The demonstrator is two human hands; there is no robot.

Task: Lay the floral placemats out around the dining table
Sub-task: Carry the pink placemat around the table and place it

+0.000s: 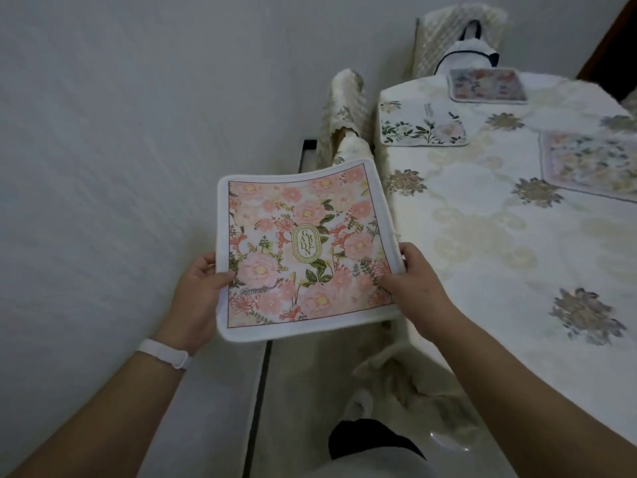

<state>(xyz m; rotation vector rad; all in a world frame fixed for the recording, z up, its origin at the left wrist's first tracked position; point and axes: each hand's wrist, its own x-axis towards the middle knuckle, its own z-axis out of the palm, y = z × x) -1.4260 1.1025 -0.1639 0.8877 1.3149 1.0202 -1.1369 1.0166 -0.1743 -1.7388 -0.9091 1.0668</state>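
Observation:
A pink floral placemat point(303, 246) with a white border and a "GARDEN" badge hangs in the air to the left of the dining table point(482, 236). My left hand point(200, 294) grips its left edge and my right hand point(413, 288) grips its right edge. Three other floral placemats lie on the tablecloth: one with green leaves point(422, 124) at the near-left corner, one point(486, 86) at the far end, one point(593, 163) at the right side, cut off by the frame.
A white wall point(120, 132) stands close on the left. Two covered chairs point(348, 112) stand along the table's left side and far end. A white bag with dark handles point(468, 55) rests on the far chair. The tablecloth hangs to the floor.

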